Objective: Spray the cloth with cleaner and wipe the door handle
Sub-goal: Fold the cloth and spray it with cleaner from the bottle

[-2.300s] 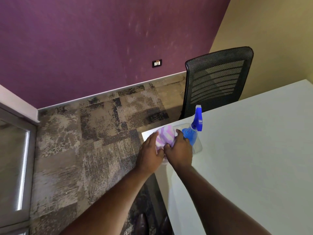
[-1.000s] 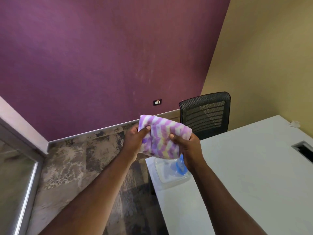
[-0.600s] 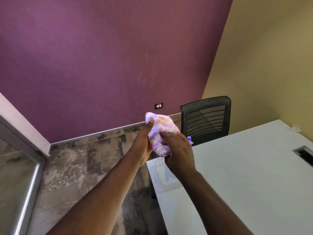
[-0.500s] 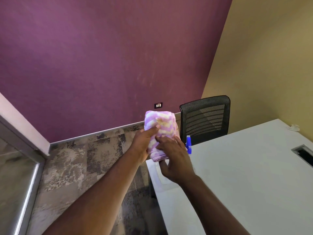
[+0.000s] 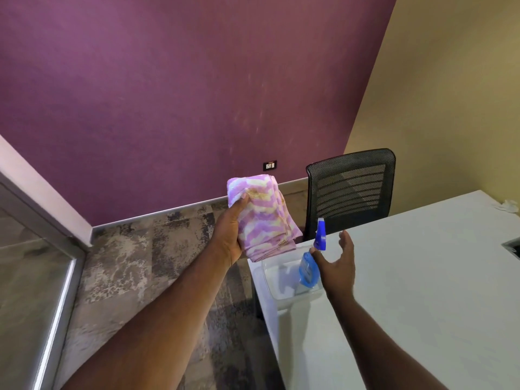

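Gripping the folded striped cloth [image 5: 264, 218] alone now, the left hand [image 5: 229, 235] holds it raised just above the far rim of the clear tub [image 5: 271, 289]. The right hand [image 5: 337, 267], on the cloth half a second ago, has let go and hangs spread-fingered just right of the tub. Its thumb is close to the blue spray bottle [image 5: 308, 267] inside; whether they touch, I cannot tell. That reads as reaching for the cleaner, with no spraying yet. The tub sits on the white table [image 5: 422, 291]; a mesh chair [image 5: 350, 192] stands behind the tub and a glass panel [image 5: 28, 277] well to its left. No door handle shows. Only the tub's wall hems the bottle.
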Demonstrator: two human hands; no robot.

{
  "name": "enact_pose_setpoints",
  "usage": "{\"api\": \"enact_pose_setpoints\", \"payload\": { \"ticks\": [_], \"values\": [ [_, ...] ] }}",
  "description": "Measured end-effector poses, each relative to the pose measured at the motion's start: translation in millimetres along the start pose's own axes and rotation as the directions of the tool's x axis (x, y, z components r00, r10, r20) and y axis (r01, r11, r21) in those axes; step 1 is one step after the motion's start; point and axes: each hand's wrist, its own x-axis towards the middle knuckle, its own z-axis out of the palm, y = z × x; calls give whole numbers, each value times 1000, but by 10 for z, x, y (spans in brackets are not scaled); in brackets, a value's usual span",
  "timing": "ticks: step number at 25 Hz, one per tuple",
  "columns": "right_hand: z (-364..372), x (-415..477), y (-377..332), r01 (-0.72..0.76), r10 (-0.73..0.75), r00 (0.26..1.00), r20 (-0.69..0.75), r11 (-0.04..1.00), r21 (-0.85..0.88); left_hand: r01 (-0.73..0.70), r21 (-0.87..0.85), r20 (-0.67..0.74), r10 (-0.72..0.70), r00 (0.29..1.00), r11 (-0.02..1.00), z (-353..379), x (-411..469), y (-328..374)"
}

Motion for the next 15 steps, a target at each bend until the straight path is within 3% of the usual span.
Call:
{"api": "enact_pose_setpoints", "payload": {
  "ticks": [6,15],
  "values": [
    [283,374,135,-66,59,976,209,998,26,27,57,-34,-25,999,998,-84,108,-28],
    [438,532,210,23,-43,993,112,984,177,11,77,-17,-10,1000,997,-286,178,-15]
  ]
}}
